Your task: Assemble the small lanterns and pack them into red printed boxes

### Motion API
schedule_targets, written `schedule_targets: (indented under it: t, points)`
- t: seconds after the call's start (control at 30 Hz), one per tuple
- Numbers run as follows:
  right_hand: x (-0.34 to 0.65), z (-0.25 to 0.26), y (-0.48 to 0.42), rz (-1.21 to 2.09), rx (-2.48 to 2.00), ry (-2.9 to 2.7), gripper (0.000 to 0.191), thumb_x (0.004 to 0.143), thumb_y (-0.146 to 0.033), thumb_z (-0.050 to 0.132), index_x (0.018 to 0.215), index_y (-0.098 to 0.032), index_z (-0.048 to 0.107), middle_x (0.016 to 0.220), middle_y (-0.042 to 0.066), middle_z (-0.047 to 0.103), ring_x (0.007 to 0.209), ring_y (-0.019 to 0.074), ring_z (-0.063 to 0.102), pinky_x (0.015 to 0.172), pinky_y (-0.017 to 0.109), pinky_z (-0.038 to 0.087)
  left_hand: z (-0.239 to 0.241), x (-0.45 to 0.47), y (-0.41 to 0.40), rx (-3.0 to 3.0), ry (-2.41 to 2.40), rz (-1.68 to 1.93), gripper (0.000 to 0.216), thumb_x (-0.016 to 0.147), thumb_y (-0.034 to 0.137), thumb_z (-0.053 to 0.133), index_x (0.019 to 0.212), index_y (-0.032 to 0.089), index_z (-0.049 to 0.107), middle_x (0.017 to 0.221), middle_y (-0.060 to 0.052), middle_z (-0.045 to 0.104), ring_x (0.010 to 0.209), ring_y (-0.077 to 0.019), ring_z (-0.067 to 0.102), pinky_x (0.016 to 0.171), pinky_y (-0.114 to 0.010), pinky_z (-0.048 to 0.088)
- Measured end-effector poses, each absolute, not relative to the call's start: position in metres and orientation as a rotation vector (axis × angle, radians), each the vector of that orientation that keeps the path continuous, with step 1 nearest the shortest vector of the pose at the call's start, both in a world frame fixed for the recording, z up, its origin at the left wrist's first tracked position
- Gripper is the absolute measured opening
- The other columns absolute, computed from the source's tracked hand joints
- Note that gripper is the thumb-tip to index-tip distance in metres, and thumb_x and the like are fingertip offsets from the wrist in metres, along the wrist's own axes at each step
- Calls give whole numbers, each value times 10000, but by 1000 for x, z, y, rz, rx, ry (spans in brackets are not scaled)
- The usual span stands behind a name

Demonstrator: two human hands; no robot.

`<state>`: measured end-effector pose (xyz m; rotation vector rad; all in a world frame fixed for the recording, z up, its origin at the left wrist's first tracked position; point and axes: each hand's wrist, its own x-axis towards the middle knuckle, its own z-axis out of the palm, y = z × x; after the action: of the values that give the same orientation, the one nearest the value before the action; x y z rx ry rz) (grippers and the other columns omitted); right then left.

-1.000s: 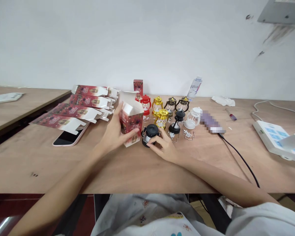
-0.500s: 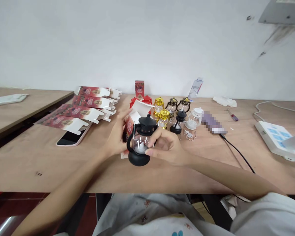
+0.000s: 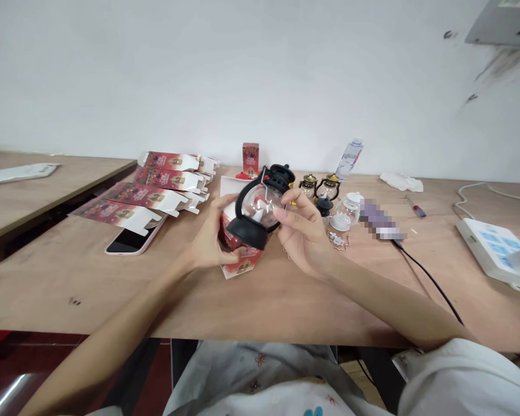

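The black lantern [image 3: 260, 212] is held in the air above the middle of the table [image 3: 190, 315], tilted with its cap to the right and its base low at the left. The right hand [image 3: 305, 237] grasps it at the glass between thumb and fingers. Directly behind the lantern is a red printed box [image 3: 244, 266], its white flap raised. The left hand [image 3: 210, 237] grips this box around its left side. Contact between lantern base and box cannot be determined.

To the right of the right hand stand a white lantern [image 3: 347, 212] and a partly hidden second black lantern [image 3: 324, 206]. Two bronze lanterns [image 3: 328, 188] stand behind these, toward the table's rear edge. An upright red box [image 3: 251, 157] and a tilted clear bottle [image 3: 350, 158] are positioned near the rear edge.

Flattened cartons [image 3: 151, 195] lie overlapping toward the left edge, partly covering a phone [image 3: 127, 241]. A white power strip [image 3: 487, 248] lies near the right edge. A black cable [image 3: 431, 284] runs from a pixelated purple device [image 3: 375, 218] toward the front edge.
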<state>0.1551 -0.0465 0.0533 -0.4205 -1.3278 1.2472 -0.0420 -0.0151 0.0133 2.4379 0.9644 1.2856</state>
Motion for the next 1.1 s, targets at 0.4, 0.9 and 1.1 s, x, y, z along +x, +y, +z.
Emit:
schedule_targets:
  t: [0.4, 0.9, 1.1]
  points:
    - [163, 48, -36, 1074, -518, -1262, 191, 807, -319, 598, 884, -263, 432, 921, -19, 568, 817, 125, 589, 750, 304, 514, 20, -40, -21, 2547, 923, 1114, 951, 612, 353, 699, 1394, 219, 174, 1367, -150, 339, 1240, -361, 404, 1023, -546, 372]
    - [165, 41, -36, 322, -698, -1716, 55, 819, -223, 592, 769, -248, 586, 810, -4, 579, 935, 194, 516, 929, 420, 399, 7, -35, -17, 2686, 896, 1298, 811, 690, 407, 584, 1394, 217, 228, 1157, -96, 427, 991, -262, 458, 869, -453, 447]
    - [166, 45, -41, 381, -691, -1707, 21, 820, -234, 609, 822, -243, 590, 840, -9, 598, 877, 167, 534, 851, 358, 432, 3, -28, -20, 2668, 855, 1444, 802, 705, 429, 566, 1405, 240, 224, 1137, -89, 443, 940, -257, 453, 804, -454, 465]
